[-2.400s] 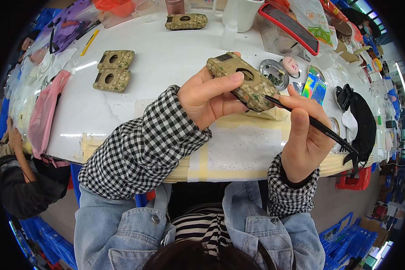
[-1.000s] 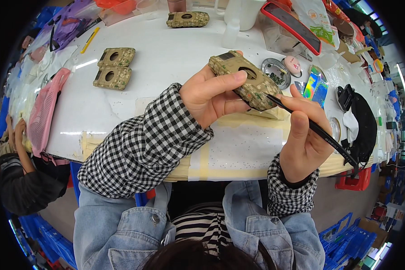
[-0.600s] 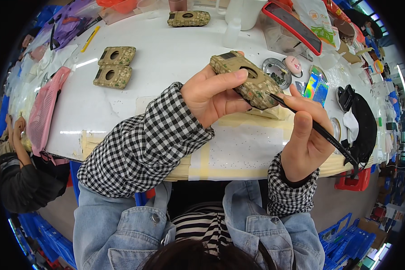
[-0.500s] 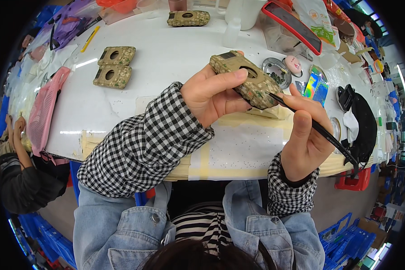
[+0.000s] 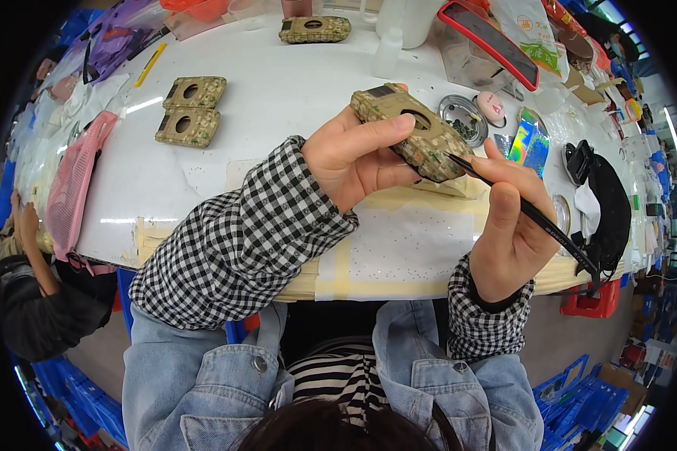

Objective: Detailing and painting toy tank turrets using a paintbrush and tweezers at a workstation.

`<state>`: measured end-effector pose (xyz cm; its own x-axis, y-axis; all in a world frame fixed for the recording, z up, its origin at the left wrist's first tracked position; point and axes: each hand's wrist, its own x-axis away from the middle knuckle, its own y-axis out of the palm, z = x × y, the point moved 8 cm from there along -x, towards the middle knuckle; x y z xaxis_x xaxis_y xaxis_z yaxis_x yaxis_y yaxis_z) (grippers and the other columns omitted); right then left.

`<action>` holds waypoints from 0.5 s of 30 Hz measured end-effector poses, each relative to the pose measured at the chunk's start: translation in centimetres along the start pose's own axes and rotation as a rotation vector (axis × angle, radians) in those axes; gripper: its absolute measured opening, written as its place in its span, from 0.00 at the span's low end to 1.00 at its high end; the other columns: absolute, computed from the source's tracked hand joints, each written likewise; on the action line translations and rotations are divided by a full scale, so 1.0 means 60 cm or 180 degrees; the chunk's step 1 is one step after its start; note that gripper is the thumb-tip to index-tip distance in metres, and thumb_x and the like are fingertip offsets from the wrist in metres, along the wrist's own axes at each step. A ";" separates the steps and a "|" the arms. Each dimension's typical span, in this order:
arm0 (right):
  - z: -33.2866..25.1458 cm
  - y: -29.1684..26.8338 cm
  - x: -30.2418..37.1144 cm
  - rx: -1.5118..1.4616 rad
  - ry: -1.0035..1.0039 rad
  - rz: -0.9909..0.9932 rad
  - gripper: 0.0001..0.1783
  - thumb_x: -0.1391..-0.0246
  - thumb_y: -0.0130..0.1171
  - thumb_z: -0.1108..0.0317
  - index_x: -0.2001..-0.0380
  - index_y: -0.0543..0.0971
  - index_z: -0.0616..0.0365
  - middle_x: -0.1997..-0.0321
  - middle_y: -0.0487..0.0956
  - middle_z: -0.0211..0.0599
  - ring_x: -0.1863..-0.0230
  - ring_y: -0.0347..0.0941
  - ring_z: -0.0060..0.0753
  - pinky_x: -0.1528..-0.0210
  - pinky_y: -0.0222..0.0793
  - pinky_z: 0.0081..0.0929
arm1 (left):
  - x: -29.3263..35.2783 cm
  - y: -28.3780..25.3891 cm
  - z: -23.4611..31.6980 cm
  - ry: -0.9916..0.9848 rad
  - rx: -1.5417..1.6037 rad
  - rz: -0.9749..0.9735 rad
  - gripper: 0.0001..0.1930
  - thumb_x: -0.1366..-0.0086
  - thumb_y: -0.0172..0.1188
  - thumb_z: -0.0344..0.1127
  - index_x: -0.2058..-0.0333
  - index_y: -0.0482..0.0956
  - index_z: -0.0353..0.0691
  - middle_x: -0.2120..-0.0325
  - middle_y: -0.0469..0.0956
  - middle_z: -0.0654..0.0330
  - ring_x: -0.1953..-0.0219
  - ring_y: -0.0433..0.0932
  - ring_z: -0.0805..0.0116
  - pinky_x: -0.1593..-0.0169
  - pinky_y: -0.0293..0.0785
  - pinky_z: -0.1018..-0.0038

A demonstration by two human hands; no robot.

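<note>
Left hand (image 5: 346, 158) clasping one camouflage hull (image 5: 433, 141), right hand (image 5: 513, 233) pinching one black tool (image 5: 543, 220), three more hulls (image 5: 207, 92) beyond

A shiny white table (image 5: 278, 98) stands above grey floor (image 5: 568, 338); lights (image 5: 670, 134) glow.

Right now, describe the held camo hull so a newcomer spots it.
On the white table, find the speckled sheet at the near edge. Just beyond it, the left hand holds the camo hull. Unlike the three hulls resting on the table, it is held up, with a black pointed tool at its near end.
</note>
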<state>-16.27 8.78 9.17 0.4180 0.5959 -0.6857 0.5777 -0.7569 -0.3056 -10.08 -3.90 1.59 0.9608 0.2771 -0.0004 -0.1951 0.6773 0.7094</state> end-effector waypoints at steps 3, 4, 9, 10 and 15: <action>0.000 -0.002 0.000 -0.0007 -0.0009 0.0015 0.07 0.46 0.54 0.71 0.67 0.77 0.64 0.67 0.79 0.37 0.63 0.74 0.29 0.45 0.63 0.42 | -0.002 0.002 -0.001 -0.0012 0.0016 -0.0023 0.24 0.34 0.44 0.36 0.42 0.52 0.38 0.49 0.65 0.51 0.47 0.68 0.62 0.44 0.69 0.68; 0.001 -0.004 0.000 -0.0022 -0.0016 0.0036 0.07 0.45 0.54 0.71 0.67 0.77 0.64 0.67 0.79 0.37 0.63 0.74 0.29 0.45 0.63 0.42 | -0.003 0.003 -0.001 -0.0019 0.0019 -0.0037 0.24 0.34 0.44 0.36 0.42 0.52 0.38 0.49 0.65 0.51 0.47 0.68 0.62 0.44 0.69 0.67; 0.001 -0.002 0.000 -0.0043 -0.0026 0.0023 0.08 0.45 0.53 0.71 0.67 0.77 0.64 0.66 0.79 0.37 0.62 0.74 0.30 0.45 0.64 0.42 | -0.001 0.001 -0.001 -0.0019 0.0048 -0.0004 0.23 0.34 0.44 0.36 0.42 0.53 0.38 0.49 0.65 0.51 0.47 0.68 0.62 0.44 0.69 0.67; 0.001 -0.003 -0.001 -0.0043 -0.0027 0.0020 0.08 0.45 0.53 0.71 0.67 0.77 0.64 0.66 0.79 0.37 0.63 0.74 0.30 0.45 0.64 0.42 | -0.001 0.002 -0.001 -0.0023 0.0059 -0.0007 0.23 0.34 0.44 0.36 0.42 0.53 0.38 0.49 0.65 0.52 0.47 0.68 0.62 0.44 0.69 0.67; 0.003 -0.001 0.000 -0.0043 -0.0019 -0.0010 0.07 0.45 0.53 0.72 0.67 0.77 0.64 0.66 0.79 0.37 0.63 0.74 0.30 0.45 0.63 0.42 | -0.001 0.001 -0.001 -0.0026 0.0036 -0.0018 0.23 0.34 0.44 0.36 0.42 0.53 0.38 0.49 0.65 0.51 0.47 0.69 0.62 0.44 0.69 0.67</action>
<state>-16.45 8.81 9.05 0.4120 0.5965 -0.6888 0.5883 -0.7514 -0.2989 -10.14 -3.85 1.60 0.9635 0.2677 0.0014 -0.1875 0.6710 0.7174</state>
